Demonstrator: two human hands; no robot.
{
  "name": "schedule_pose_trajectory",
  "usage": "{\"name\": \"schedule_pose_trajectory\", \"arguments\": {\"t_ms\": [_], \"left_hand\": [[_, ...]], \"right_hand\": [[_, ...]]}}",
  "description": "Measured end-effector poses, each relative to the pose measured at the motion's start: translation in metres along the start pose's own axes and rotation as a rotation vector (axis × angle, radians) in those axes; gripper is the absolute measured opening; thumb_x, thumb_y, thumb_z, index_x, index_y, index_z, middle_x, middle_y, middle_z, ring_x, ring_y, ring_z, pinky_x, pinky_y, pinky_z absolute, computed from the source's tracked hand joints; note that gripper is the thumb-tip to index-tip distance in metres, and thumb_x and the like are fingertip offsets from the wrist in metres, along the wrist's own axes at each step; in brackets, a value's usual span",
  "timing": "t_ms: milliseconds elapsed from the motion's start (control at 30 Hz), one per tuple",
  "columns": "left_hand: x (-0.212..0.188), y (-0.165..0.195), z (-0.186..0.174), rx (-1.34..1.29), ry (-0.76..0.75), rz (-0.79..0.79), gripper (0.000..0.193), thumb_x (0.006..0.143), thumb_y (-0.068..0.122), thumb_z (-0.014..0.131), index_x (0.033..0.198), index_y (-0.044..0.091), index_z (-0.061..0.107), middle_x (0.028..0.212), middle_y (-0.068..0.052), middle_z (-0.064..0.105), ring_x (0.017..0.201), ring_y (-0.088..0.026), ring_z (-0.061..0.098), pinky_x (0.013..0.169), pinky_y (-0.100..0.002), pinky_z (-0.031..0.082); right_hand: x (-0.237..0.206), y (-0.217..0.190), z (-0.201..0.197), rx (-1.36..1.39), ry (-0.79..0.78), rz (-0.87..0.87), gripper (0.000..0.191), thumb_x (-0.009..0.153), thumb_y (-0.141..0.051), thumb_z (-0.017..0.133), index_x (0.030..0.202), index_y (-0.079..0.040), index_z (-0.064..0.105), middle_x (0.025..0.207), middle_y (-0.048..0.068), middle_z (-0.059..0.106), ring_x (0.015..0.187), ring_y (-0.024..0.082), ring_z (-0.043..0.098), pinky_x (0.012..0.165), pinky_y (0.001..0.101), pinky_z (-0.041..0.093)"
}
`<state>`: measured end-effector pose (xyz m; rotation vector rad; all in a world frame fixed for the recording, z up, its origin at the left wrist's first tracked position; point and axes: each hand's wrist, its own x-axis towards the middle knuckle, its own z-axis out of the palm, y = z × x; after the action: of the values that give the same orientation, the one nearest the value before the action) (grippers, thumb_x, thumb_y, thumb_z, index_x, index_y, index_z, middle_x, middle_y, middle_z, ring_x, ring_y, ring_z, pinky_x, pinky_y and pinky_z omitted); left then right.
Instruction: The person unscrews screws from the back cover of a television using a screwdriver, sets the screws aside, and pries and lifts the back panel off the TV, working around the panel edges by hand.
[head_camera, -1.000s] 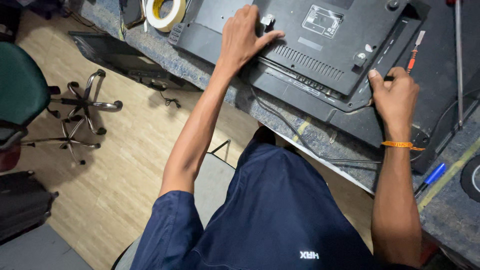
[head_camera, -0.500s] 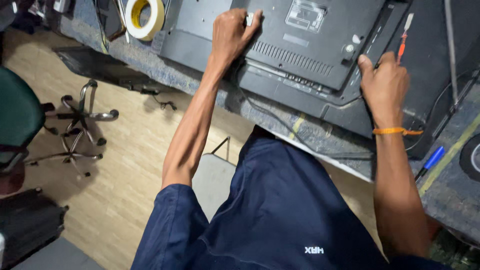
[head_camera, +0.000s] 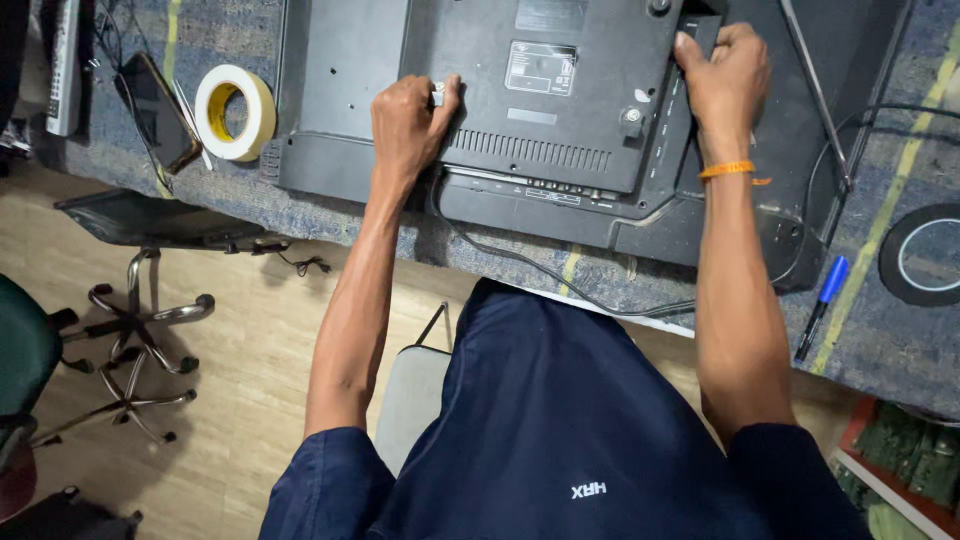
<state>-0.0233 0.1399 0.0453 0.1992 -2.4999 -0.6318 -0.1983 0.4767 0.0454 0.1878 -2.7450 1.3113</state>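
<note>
Both hands, left (head_camera: 408, 118) and right (head_camera: 722, 75), grip a flat matte-grey plastic back panel (head_camera: 560, 90).

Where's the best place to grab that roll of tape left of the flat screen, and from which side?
Take the tape roll from above, by its ring wall: fingers through the open core, thumb on the outer face. It lies flat on the bench, hole up, so the core is exposed. Come from its near side; the phone lies close beside it.

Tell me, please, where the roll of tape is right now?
In the head view, the roll of tape lies flat on the workbench at upper left, between a dark phone and the left edge of the grey TV back panel.
</note>
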Motion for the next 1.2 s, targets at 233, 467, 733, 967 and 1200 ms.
{"name": "schedule_pose_trajectory", "arguments": {"t_ms": [233,467,733,967,1200], "left_hand": [[0.003,0.004,-0.007,0.031,0.04,0.023,0.053,0.096,0.031,0.079,0.061,0.001,0.053,0.057,-0.016,0.051,0.05,-0.03,0.047,0.05,-0.044,0.037],[0.039,-0.02,-0.043,-0.405,-0.246,-0.141,0.043,0.091,0.036,0.079,0.082,-0.002,0.062,0.072,-0.011,0.064,0.065,-0.028,0.06,0.06,-0.038,0.047],[0.122,-0.051,-0.008,-0.121,0.001,0.329,0.047,0.104,0.037,0.069,0.115,-0.008,0.068,0.112,-0.025,0.068,0.106,-0.041,0.059,0.089,-0.049,0.045],[0.147,-0.057,0.014,-0.065,-0.162,0.139,0.044,0.104,0.036,0.065,0.084,-0.003,0.066,0.091,-0.024,0.067,0.09,-0.043,0.062,0.078,-0.051,0.05],[0.166,-0.071,0.028,0.035,-0.149,0.243,0.051,0.102,0.038,0.063,0.07,-0.001,0.069,0.084,-0.02,0.067,0.084,-0.04,0.065,0.071,-0.05,0.053]], "right_hand": [[0.0,-0.019,0.006,0.366,0.135,-0.176,0.046,0.101,-0.015,0.092,0.083,-0.005,0.052,0.073,-0.004,0.039,0.067,0.007,0.032,0.059,0.0319,0.028],[0.007,-0.021,0.012,0.174,0.259,-0.231,0.055,0.106,-0.015,0.089,0.074,-0.003,0.045,0.062,-0.002,0.034,0.058,0.009,0.028,0.053,0.0337,0.024],[0.0,-0.029,0.018,-0.069,0.28,-0.229,0.042,0.105,-0.02,0.081,0.077,0.0,0.058,0.058,0.008,0.045,0.051,0.017,0.039,0.05,0.0386,0.031],[-0.001,-0.03,0.028,-0.294,0.29,-0.361,0.034,0.106,-0.024,0.072,0.082,0.0,0.067,0.071,0.014,0.061,0.062,0.03,0.06,0.057,0.0415,0.042],[0.002,-0.03,0.039,-0.288,0.245,-0.194,0.036,0.11,-0.026,0.074,0.086,-0.001,0.067,0.066,0.014,0.059,0.056,0.031,0.057,0.055,0.0451,0.039]]}}
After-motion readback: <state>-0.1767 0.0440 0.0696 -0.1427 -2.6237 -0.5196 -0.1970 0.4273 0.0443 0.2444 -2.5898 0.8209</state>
